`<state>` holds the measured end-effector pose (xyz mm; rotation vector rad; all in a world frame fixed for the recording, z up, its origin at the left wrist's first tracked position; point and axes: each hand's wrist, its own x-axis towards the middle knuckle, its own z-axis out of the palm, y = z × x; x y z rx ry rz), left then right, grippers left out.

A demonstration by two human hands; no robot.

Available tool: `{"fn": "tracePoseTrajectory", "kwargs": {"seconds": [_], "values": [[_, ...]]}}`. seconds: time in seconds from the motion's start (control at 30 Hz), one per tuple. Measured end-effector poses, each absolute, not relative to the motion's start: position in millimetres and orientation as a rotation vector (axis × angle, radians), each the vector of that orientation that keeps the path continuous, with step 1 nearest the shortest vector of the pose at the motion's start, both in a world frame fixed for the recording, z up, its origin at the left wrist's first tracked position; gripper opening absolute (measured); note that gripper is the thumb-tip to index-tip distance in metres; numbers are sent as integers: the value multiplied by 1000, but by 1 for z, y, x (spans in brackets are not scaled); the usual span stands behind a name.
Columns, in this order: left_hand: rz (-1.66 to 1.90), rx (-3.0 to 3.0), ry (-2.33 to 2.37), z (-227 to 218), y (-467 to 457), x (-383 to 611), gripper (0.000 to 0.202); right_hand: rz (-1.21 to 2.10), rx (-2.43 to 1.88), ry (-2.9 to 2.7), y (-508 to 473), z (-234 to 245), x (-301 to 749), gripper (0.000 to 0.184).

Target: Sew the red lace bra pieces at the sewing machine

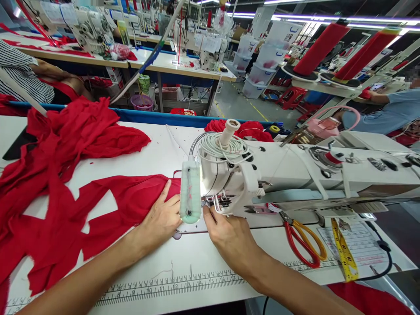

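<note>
My left hand lies on the red fabric just left of the sewing machine. Its index finger points away from me along the cloth, and the other fingertips are partly hidden by a pale green lamp. Close by the needle area, my right hand has thumb and fingers drawn together under the machine head. Whatever those fingertips pinch is hidden. Red strips of fabric heap up to the left and join the piece under my left hand.
Red-and-orange-handled scissors rest right of my right hand. Beyond them are a yellow measuring tape and a written sheet. A printed ruler runs along the front edge. Red thread cones stand upper right. Other people sit at both sides.
</note>
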<state>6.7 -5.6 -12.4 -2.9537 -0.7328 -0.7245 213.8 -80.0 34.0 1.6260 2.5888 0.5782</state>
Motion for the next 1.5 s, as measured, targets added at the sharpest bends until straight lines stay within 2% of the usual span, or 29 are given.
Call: {"fn": "tracePoseTrajectory", "kwargs": {"seconds": [0.2,0.63,1.03,1.27,1.5], "values": [[-670,-2959,-728,0,-7,8,31,516,1623,2572,-80,37,213,40],[-650,-2953,-709,12,-8,9,31,577,1660,2623,-82,36,214,42],[-611,-3020,-730,9,-7,8,46,519,1641,2538,-77,33,213,43],[-711,-2974,-724,-3,-7,8,45,526,1656,2552,-77,36,213,44],[-652,-3016,-732,-4,-6,7,45,598,1675,2656,-77,36,216,51]]}}
